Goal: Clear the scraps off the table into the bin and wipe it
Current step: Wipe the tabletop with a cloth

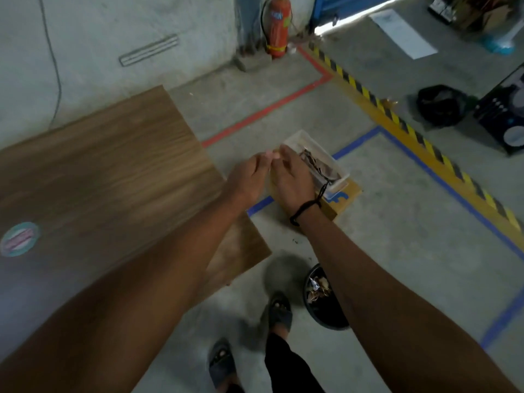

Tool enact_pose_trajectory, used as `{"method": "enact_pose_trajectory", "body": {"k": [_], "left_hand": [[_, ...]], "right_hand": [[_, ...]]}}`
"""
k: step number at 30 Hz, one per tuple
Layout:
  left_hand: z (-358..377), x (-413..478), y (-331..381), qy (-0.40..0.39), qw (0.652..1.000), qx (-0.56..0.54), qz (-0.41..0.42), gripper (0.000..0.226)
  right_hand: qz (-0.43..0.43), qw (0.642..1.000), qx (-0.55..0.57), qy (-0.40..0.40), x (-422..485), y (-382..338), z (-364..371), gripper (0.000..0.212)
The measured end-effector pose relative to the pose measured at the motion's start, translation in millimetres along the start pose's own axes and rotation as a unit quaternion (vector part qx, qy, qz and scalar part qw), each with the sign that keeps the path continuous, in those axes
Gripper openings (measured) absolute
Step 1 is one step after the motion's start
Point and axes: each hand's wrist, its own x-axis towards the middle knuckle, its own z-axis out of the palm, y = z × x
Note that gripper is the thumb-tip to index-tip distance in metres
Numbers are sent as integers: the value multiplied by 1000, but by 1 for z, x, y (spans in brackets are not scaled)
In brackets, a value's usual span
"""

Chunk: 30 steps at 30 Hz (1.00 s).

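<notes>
The wooden table (113, 171) fills the left of the view, and its top shows no scraps. Both my hands are held out past its right edge, above the floor. My left hand (249, 177) has its fingers drawn together, the tips touching my right hand (292, 177), which is cupped with a black cord on its wrist. Something pale pink shows where the fingertips meet; whether it is a scrap or just fingertips is unclear. Under my right forearm stands a black bin (320, 296) holding paper and foil scraps.
A clear plastic tray (317, 148) with dark bits sits on a cardboard box (350, 194) just beyond my right hand. A round sticker (19, 239) is on the table. My sandalled feet (279, 310) stand on the concrete floor. A fire extinguisher (279, 26) stands by the wall.
</notes>
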Motion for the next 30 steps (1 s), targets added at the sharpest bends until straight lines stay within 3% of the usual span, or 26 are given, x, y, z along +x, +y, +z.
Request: {"method": "enact_pose_trajectory", "body": {"k": [5, 8, 12, 15, 19, 22, 25, 27, 30], "left_hand": [[33, 48, -67, -60, 973, 220, -21, 51], [44, 54, -91, -65, 940, 333, 22, 60], [43, 52, -99, -52, 948, 313, 8, 64], [44, 52, -99, -51, 952, 298, 52, 73], [43, 50, -101, -46, 955, 284, 71, 70], [42, 49, -104, -46, 958, 274, 67, 76], [42, 49, -104, -48, 964, 255, 61, 77], [42, 48, -104, -45, 964, 253, 63, 74], [42, 47, -102, -34, 967, 243, 68, 66]], "right_hand": [[43, 999, -3, -26, 60, 62, 3, 54], [41, 999, -22, -21, 97, 98, 4, 55], [67, 989, -129, -26, 154, 151, 4, 60], [63, 968, -241, -32, 201, 188, 0, 73], [84, 951, -295, -32, 258, 229, -4, 75], [132, 948, -287, 26, 283, 248, -4, 79], [206, 940, -265, 64, 293, 266, -5, 71], [262, 936, -232, 31, 296, 273, -6, 65], [263, 926, -272, -14, 300, 281, -5, 46]]}}
